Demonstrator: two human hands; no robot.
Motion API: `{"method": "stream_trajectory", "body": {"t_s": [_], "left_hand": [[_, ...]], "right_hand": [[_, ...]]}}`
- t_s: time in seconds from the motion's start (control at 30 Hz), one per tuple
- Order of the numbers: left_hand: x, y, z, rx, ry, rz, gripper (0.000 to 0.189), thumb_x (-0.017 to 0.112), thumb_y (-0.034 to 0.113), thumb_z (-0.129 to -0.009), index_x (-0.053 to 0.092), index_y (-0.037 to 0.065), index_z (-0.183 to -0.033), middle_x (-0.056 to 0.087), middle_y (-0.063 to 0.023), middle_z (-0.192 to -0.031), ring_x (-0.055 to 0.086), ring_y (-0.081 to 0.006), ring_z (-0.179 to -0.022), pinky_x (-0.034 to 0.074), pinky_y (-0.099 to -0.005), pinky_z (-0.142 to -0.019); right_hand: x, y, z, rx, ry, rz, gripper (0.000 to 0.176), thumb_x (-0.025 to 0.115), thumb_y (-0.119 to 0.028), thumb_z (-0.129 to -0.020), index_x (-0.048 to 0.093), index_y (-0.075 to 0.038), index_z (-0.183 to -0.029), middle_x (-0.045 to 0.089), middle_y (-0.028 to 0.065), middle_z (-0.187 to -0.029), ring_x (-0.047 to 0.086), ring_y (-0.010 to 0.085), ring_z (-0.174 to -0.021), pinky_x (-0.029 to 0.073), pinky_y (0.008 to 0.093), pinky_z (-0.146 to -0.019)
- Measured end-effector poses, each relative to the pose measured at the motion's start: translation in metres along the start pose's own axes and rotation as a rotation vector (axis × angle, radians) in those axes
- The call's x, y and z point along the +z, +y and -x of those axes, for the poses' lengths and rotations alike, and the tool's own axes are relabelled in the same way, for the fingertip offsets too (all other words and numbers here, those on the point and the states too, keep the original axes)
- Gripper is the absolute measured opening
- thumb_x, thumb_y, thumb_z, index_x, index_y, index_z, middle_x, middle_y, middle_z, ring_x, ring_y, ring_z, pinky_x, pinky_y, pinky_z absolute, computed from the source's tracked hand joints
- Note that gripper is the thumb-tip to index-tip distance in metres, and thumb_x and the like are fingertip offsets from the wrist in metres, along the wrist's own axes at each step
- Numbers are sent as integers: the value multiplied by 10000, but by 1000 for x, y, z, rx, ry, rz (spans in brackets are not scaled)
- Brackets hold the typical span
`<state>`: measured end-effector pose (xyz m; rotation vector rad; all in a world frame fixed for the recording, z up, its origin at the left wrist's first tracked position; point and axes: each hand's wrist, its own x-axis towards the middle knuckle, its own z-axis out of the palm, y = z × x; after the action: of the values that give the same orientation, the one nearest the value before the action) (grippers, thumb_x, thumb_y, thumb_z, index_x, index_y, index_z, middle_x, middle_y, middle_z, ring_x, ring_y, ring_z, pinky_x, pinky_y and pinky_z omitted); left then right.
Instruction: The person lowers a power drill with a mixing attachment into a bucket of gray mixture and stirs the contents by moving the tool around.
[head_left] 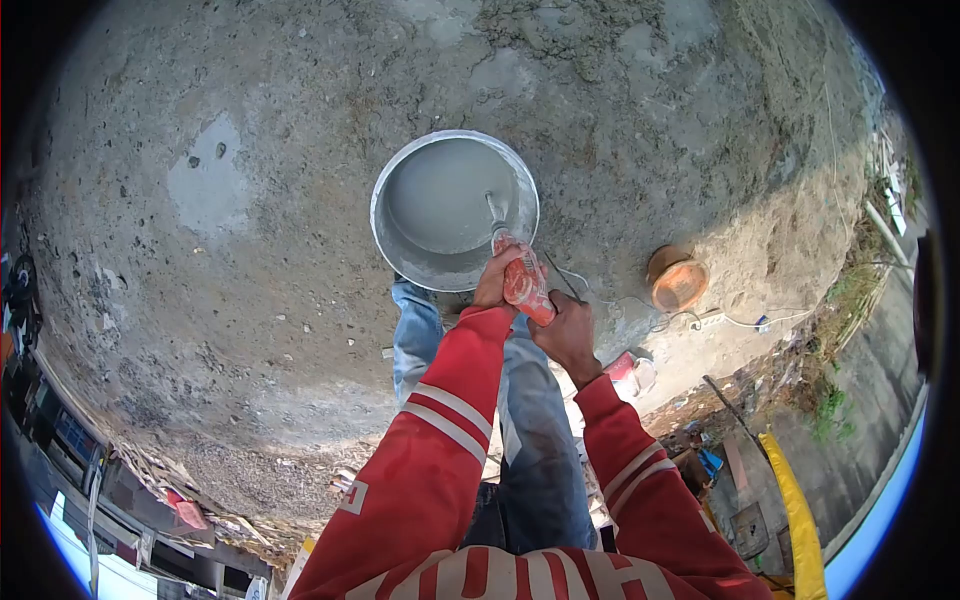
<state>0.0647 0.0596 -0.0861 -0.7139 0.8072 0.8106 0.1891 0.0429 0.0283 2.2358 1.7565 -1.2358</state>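
Note:
A red power mixer (527,287), its body smeared with grey, is gripped in both my hands over a round bucket (377,215). My left hand (493,279) wraps the front of its body near the shaft. At the rear, my right hand (567,335) is closed around the tool's handle, with the fingers partly hidden. The metal shaft (497,214) dips into smooth grey slurry (440,190) in the bucket; its lower end is hidden there. The bucket stands on the ground just in front of my legs, with grey residue along its rim and inner wall.
An orange-brown pot (680,284) sits on the ground to the right. A white cable (740,322) runs along the ground near it. Behind my right arm lies a red and white bag-like thing (630,373). A yellow strip (795,510) and rubble are at lower right.

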Motion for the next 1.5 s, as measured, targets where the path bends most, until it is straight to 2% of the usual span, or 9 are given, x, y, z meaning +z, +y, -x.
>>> {"method": "stream_trajectory", "body": {"t_s": [0.23, 0.3, 0.43, 0.6, 1.07, 1.13, 1.23, 1.3, 1.5], "left_hand": [[21, 41, 10, 84, -44, -89, 247, 708, 199, -916, 592, 60, -1083, 643, -143, -936, 684, -323, -875, 606, -493, -815], [24, 57, 21, 135, -79, 13, 294, 684, 208, -923, 579, 27, -1129, 648, -174, -955, 684, -342, -885, 601, -489, -833], [6, 86, 28, 100, -62, 55, 334, 673, 222, -928, 560, 31, -1177, 646, -187, -1022, 691, -360, -922, 607, -512, -823], [-12, 95, 42, 128, -67, -15, 423, 651, 291, -932, 560, -32, -1189, 662, -243, -1028, 684, -354, -910, 588, -496, -861], [-30, 101, 57, 89, -99, 87, 379, 676, 235, -935, 560, -2, -1207, 669, -202, -1016, 697, -350, -892, 603, -486, -835], [-28, 102, 62, 94, -114, 97, 377, 684, 232, -933, 563, 0, -1204, 669, -202, -1017, 698, -347, -890, 605, -486, -833], [-31, 101, 67, 95, -65, 56, 379, 702, 227, -927, 563, 3, -1199, 670, -199, -1011, 698, -344, -882, 607, -481, -830], [-33, 101, 67, 85, -40, 10, 448, 669, 268, -931, 562, -50, -1228, 687, -228, -1049, 704, -353, -920, 601, -473, -860], [-30, 103, 72, 95, -42, -7, 425, 680, 270, -934, 577, -45, -1201, 691, -213, -1023, 709, -345, -899, 608, -467, -839]], "right_hand": [[-6, -24, -33, -120, 23, -26, 243, 793, -218, -736, 681, -19, -821, 706, 228, -756, 708, 445, -735, 569, 498, -700], [0, -38, -42, -119, 4, -8, 259, 793, -237, -744, 693, -16, -834, 711, 233, -772, 709, 445, -739, 572, 497, -706], [13, -66, -47, -112, -58, 41, 300, 794, -264, -747, 719, -9, -886, 728, 240, -821, 717, 445, -773, 579, 502, -738], [20, -86, -36, -109, -99, 80, 294, 787, -226, -728, 710, -13, -914, 742, 230, -856, 723, 447, -811, 576, 512, -768], [30, -100, -26, -141, -109, 77, 260, 777, -185, -718, 691, -21, -900, 739, 227, -871, 720, 453, -825, 575, 524, -772], [36, -96, -23, -148, -138, 118, 387, 832, -294, -715, 695, -24, -956, 753, 191, -884, 741, 418, -830, 591, 520, -778], [41, -94, -19, -142, -136, 106, 372, 823, -272, -718, 699, -25, -968, 755, 187, -895, 740, 416, -837, 586, 518, -783], [41, -96, -16, -124, -144, 99, 364, 821, -264, -721, 701, -26, -968, 755, 185, -900, 739, 415, -841, 585, 516, -781], [43, -99, -15, -92, -145, 90, 335, 811, -248, -727, 702, -26, -953, 752, 185, -906, 737, 415, -850, 583, 515, -780]]}}
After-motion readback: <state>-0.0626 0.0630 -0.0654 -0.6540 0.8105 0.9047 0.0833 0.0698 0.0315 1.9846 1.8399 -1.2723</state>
